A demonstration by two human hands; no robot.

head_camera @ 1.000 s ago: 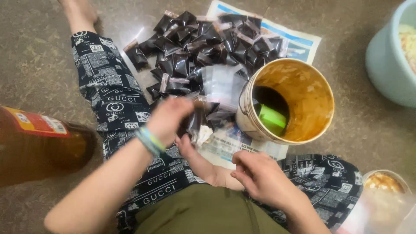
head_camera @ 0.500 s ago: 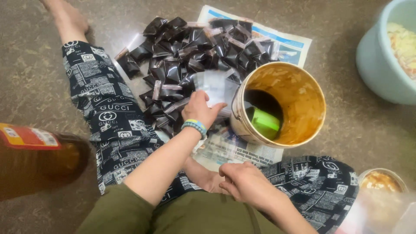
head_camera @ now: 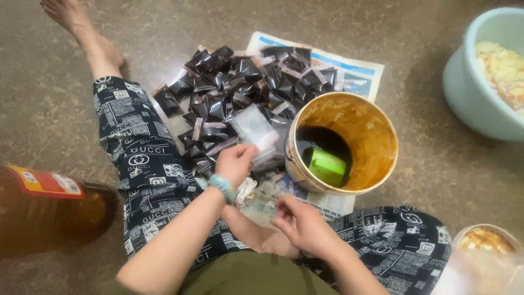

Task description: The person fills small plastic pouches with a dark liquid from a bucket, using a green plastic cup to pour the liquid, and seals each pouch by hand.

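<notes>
My left hand point(head_camera: 234, 163) is stretched forward and pinches a small clear plastic bag point(head_camera: 254, 129) over a pile of small dark filled pouches point(head_camera: 240, 87) on a newspaper point(head_camera: 349, 71). My right hand point(head_camera: 303, 224) rests near my lap, fingers curled; I cannot make out anything in it. Right of the left hand stands a round bucket point(head_camera: 376, 136) with dark liquid and a green scoop point(head_camera: 326, 165) inside.
A large brown bottle point(head_camera: 52, 205) lies at the left by my patterned trouser leg point(head_camera: 139, 164). A pale blue tub point(head_camera: 469, 87) with light food stands at the far right. A small round container point(head_camera: 486, 240) sits at the bottom right on the brown floor.
My left hand has reached forward from my lap to the pouch pile and now lifts a clear bag. My right hand stayed near my lap.
</notes>
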